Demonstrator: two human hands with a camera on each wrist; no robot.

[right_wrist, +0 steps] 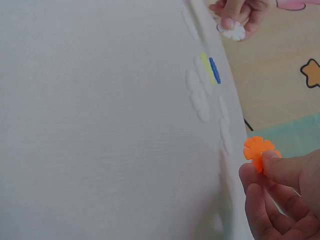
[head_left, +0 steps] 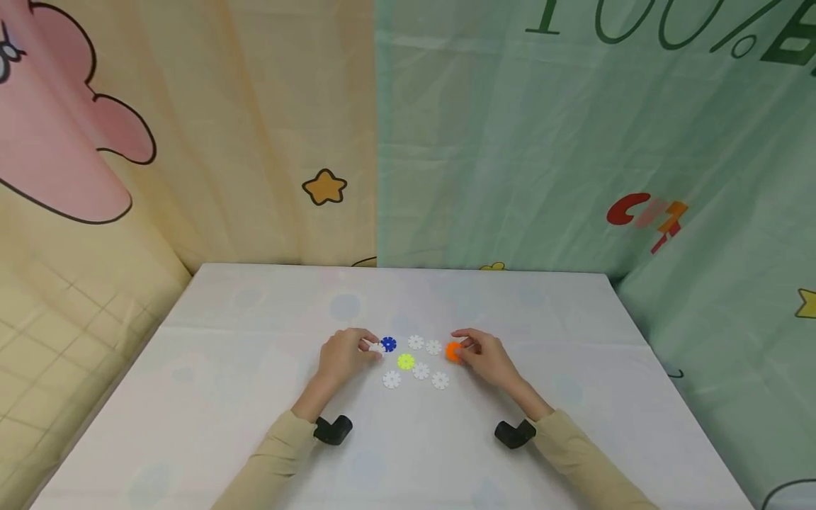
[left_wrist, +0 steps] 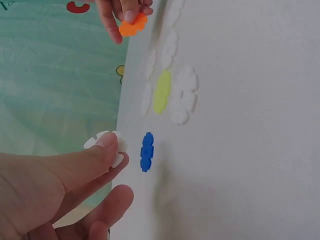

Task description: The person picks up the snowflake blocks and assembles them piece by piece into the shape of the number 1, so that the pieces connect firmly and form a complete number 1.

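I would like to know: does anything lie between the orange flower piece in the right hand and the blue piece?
Yes: in the head view, two white pieces lie between the orange piece and the blue piece. The yellow piece lies slightly below that line.

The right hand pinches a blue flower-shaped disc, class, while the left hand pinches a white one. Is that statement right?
Not quite. The flower-shaped disc that the right hand pinches is orange, not blue, as the right wrist view shows. The left hand does pinch a white disc.
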